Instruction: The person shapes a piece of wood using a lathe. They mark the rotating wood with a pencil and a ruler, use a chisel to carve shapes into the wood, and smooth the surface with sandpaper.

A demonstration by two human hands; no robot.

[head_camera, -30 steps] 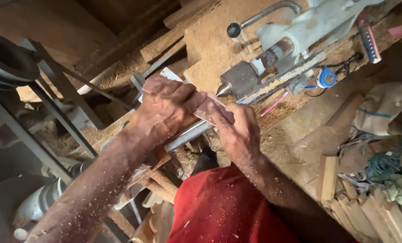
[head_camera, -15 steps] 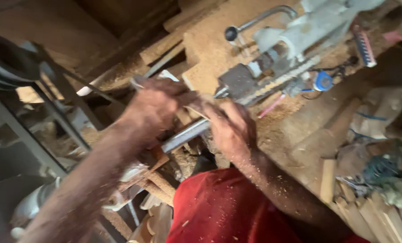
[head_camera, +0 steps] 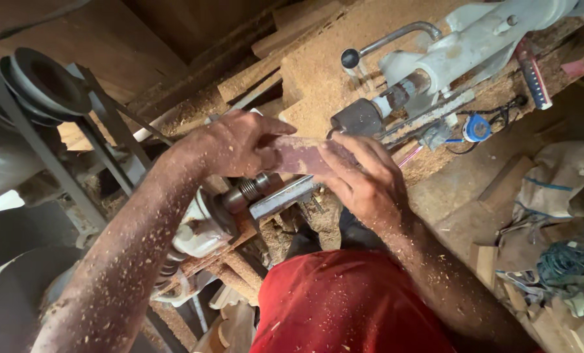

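Shirt: nearest to me, a red shirt (head_camera: 351,307) fills the bottom of my view, speckled with wood dust.
Left forearm: it runs up from the lower left corner, coated with sawdust.
Right forearm: it comes in from the lower right.
Right hand (head_camera: 364,180): I see the fingers curled over the right end of a reddish strip (head_camera: 300,154), thumb below it, clamped on it.
Left hand (head_camera: 230,144): closed on the strip's left end, fingers folded over the top, thumb stretched along the upper edge.
Strip: flat, dull red-brown, stretched taut between both hands, lying over the lathe's centre line; I cannot tell what it presses on underneath.
Tool rest (head_camera: 284,198): a grey metal bar just below the strip, tilted.
Spindle (head_camera: 249,188): threaded metal end under my left hand, beside a pale, dusty housing.
Tailstock (head_camera: 436,65): farther on, pale grey, with a curved handle ending in a black knob (head_camera: 350,58).
Counter (head_camera: 318,72): thick with sawdust.
Pulley (head_camera: 47,82): dark belt wheels at far left.
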